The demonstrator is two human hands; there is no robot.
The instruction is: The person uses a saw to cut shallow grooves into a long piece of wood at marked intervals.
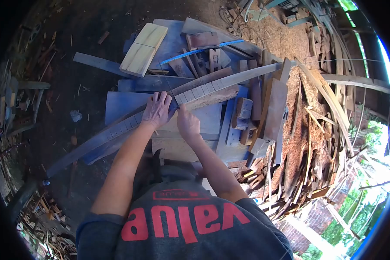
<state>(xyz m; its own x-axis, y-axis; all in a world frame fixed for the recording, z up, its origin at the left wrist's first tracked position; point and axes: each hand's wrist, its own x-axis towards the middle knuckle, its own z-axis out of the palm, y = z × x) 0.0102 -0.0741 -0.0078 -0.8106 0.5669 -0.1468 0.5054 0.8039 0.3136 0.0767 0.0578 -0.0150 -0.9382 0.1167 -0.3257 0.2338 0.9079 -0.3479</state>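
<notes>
A long, narrow wooden board [206, 89] runs diagonally across the work pile, with several evenly spaced dark cross lines. At its middle, my left hand [157, 109] presses down with bent fingers and holds a small dark-blue piece [173, 103] against the board. A thin dark line or blade extends upward from that piece. Just to the right, my right hand [189, 123] is closed, its fingertips touching the board's near edge beside the dark-blue piece. Whatever its fingers pinch is too small to make out.
A pale wooden block [144, 49] lies beyond my left hand. A blue strip [201, 51] crosses scrap pieces at the back. Short wood blocks [242, 113] and upright offcuts stand to the right, beside sawdust [286, 41] and long slats [329, 97].
</notes>
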